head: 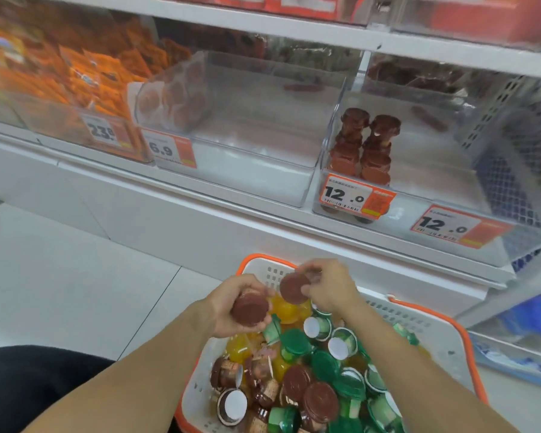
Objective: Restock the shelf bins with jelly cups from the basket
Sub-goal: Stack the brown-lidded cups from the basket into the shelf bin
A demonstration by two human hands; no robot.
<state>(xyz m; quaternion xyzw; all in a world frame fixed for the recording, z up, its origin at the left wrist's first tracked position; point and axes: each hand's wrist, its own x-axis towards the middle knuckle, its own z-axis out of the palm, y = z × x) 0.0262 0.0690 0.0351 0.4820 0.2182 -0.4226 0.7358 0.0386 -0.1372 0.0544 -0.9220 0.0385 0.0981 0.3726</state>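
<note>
Two brown jelly cups up, one per grip: left hand (pixel 231 303), right hand (pixel 328 285). I'd stack em upright w/ the brown pair (pixel 364 145) in the bin (pixel 444 182) at 1 o'clock.

basket (pixel 431 326) below shelf bins | jelly cups (pixel 319 370) in basket | 2 stacks in right bin (pixel 450 157)

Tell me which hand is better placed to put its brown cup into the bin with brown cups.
Probably the right hand: its brown cup is nearer the bin up on the right. The left hand holds one lower.
</note>
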